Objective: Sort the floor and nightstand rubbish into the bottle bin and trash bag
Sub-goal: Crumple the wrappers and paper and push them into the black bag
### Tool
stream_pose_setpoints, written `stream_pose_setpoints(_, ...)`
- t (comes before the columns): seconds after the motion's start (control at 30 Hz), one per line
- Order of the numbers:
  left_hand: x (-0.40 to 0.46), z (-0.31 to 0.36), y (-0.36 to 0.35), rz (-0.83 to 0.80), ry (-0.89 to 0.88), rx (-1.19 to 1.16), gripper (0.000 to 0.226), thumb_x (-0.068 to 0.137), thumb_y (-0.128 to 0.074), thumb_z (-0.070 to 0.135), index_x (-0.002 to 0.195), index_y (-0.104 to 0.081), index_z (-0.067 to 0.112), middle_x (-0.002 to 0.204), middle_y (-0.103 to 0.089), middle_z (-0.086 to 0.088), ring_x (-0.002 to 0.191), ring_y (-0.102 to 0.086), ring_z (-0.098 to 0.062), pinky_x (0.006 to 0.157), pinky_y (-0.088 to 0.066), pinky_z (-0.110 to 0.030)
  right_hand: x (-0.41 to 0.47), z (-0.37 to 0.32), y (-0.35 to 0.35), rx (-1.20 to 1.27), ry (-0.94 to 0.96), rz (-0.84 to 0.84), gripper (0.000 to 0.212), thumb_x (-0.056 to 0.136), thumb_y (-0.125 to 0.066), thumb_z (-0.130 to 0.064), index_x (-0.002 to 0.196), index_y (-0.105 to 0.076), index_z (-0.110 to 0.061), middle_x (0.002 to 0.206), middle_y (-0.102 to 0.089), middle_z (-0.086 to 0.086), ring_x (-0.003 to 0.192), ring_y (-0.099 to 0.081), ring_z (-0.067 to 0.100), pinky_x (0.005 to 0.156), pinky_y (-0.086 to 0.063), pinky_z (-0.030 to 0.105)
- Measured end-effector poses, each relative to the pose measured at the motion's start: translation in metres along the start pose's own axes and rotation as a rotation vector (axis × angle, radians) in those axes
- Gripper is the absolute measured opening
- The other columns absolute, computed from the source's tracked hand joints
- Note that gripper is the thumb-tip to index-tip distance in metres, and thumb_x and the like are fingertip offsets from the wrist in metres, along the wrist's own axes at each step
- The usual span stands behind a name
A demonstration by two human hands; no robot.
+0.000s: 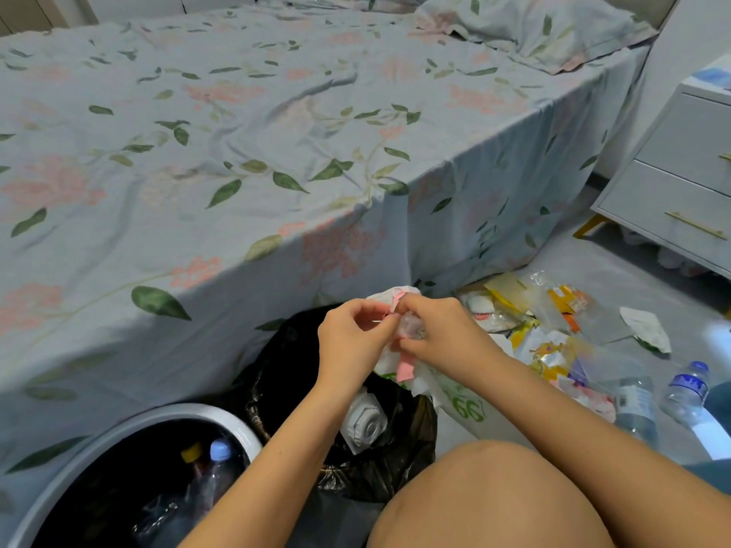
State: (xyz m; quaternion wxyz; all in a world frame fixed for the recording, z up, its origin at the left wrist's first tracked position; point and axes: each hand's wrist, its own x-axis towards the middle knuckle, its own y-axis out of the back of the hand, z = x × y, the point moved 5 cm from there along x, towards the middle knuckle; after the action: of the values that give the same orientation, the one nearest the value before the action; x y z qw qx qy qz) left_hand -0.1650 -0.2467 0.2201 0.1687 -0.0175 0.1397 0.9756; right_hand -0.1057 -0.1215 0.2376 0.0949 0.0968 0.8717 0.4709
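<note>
Holding a crumpled wad of white and pink wrappers (397,361) directly above the open black trash bag (399,464), both hands meeting on it: left hand (350,338) pinching the wad's upper left edge with curled fingers, right hand (439,334) curling fingers and thumb round its right side. Hanging down from the wad, a pink strip and a white plastic bag with green print. Lying inside the trash bag, a white face mask (366,423). Standing at lower left, touching the trash bag, the round white bottle bin (221,419), containing plastic bottles with yellow and pale blue caps. Resting on the floor to the right, a heap of wrappers and packets (530,314), with two clear bottles (686,393) near it. Spreading behind, a floral bed sheet (237,132); standing at far right, a white nightstand (680,179). Showing at the bottom, a bare knee (486,496).
</note>
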Motion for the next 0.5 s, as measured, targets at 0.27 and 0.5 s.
stream_pose_setpoints(0.27,0.019,-0.051,0.043,0.14,0.098,0.069,0.004,0.081,-0.071,0.014,0.081,-0.073,0.017,0.073,-0.072,0.001,0.067,-0.067,-0.013,0.063,-0.056,-0.028,0.001,0.01,0.024,0.017,-0.058,-0.014,0.048,0.074,-0.078,-0.042,0.113,-0.062,-0.019,0.116,-0.063,-0.003,0.106,-0.057,0.013,0.078,-0.04,0.022)
stream_pose_setpoints(0.5,0.021,-0.145,0.03,-0.186,0.396,0.704,0.018,0.075,-0.07,0.02,0.094,-0.072,0.021,0.102,-0.072,-0.006,0.1,-0.067,-0.024,0.083,-0.052,-0.029,0.005,0.026,0.038,0.06,-0.12,0.032,0.035,0.078,-0.076,-0.032,0.105,-0.062,-0.015,0.109,-0.062,-0.002,0.099,-0.057,0.015,0.075,-0.038,0.022)
